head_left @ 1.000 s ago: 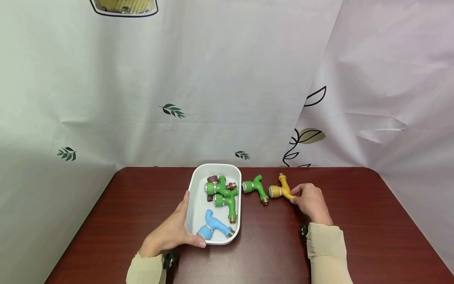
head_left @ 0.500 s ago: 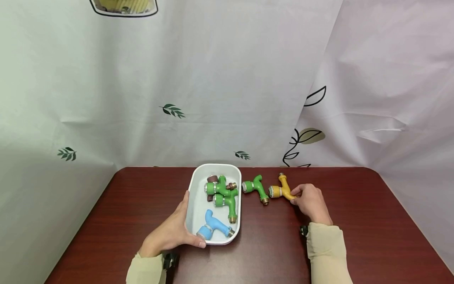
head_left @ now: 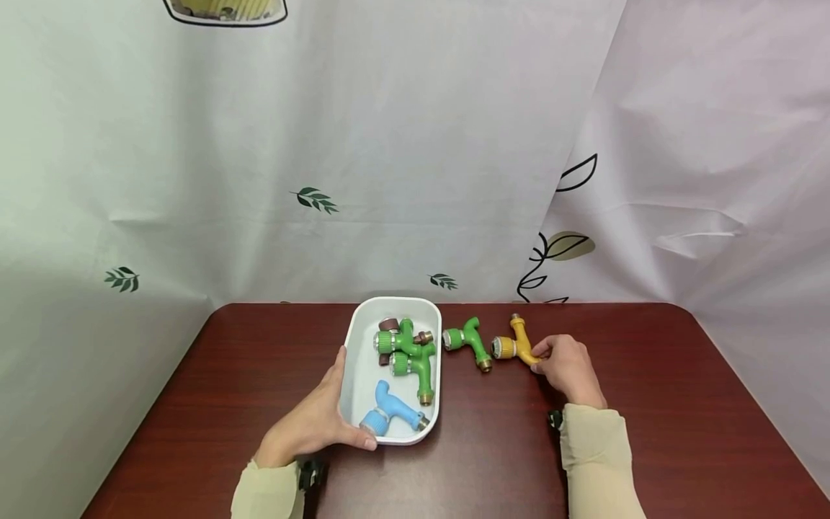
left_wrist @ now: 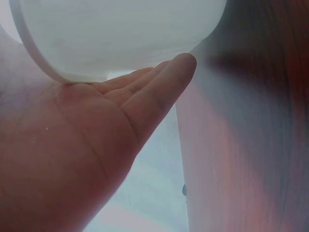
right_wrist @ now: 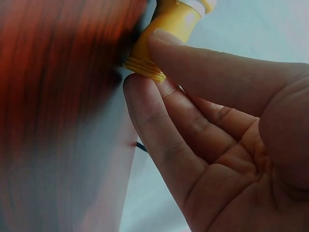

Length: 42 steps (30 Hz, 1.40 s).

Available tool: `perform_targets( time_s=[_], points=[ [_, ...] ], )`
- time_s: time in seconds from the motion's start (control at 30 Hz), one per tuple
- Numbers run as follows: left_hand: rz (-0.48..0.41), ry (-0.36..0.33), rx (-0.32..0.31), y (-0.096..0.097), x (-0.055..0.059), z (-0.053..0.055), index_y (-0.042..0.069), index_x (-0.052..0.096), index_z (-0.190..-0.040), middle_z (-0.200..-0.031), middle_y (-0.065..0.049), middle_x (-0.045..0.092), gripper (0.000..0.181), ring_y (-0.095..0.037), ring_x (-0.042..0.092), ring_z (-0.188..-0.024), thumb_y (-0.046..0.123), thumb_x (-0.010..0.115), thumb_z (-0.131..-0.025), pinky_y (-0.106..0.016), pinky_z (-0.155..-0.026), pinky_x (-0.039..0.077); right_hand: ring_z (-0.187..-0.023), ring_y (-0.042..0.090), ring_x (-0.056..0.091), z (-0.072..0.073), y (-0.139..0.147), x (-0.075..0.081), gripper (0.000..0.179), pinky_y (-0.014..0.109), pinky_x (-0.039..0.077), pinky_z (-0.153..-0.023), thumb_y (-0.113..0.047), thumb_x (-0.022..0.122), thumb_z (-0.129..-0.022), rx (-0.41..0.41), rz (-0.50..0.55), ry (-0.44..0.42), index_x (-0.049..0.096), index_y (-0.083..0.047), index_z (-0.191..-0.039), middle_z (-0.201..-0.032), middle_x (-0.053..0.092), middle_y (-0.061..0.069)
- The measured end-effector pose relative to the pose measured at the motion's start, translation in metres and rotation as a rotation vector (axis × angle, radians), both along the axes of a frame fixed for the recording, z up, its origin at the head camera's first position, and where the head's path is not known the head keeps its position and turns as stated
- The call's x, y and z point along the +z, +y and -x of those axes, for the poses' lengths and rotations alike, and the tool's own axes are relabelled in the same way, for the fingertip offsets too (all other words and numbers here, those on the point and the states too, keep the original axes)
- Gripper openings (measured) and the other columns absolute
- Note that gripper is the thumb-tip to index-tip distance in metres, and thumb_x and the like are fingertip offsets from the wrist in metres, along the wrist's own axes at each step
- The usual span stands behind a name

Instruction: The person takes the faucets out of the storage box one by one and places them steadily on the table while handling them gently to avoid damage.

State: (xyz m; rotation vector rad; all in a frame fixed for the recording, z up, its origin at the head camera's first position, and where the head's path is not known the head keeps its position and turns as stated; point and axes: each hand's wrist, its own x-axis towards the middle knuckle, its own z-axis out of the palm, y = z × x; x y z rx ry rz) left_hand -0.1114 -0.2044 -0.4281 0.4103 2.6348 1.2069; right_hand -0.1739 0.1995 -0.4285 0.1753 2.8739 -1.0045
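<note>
My left hand [head_left: 314, 422] rests against the near left corner of a white tray [head_left: 360, 371], its thumb on the near rim. The left wrist view shows its fingers [left_wrist: 159, 94] lying straight along the tray wall. A blue tap [head_left: 394, 409] lies inside, with two green taps [head_left: 405, 337] partly covering a brown one [head_left: 388, 326]. On the table, my right hand [head_left: 569, 369] pinches the end of a yellow tap [head_left: 519, 344] between thumb and fingertips. Another green tap [head_left: 472, 342] lies between the tray and the yellow tap.
A dark red wooden table [head_left: 499, 454] with rounded far corners carries everything. Behind it hangs a pale cloth [head_left: 415, 144] printed with leaves, which also runs along both sides.
</note>
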Motion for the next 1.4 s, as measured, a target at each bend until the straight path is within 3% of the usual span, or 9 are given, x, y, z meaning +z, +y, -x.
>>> perform_targets(
  time_s=[0.63,1.4],
  points=[
    [-0.001,0.003,-0.005,0.000,-0.001,0.001,-0.005,-0.010,-0.157,-0.164,-0.030,0.001,0.158,-0.043,0.011,-0.150,0.048,0.098,-0.054,-0.060,-0.115,0.020,-0.097,0.032,0.062,0.000,-0.003,0.010,0.029,0.048,0.050,-0.085,-0.002,0.079,-0.083,-0.005,0.022,0.015,0.069,0.004,-0.110,-0.102,0.070,0.017],
    [0.007,-0.018,0.005,0.000,0.001,0.000,-0.003,-0.009,-0.158,-0.164,-0.028,0.003,0.158,-0.042,0.013,-0.150,0.047,0.098,-0.054,-0.059,-0.115,0.021,-0.103,0.033,0.065,-0.009,-0.032,0.026,0.035,0.049,0.051,-0.087,-0.006,0.075,-0.087,0.021,0.064,0.203,0.068,0.001,-0.120,-0.114,0.070,0.020]
  ],
)
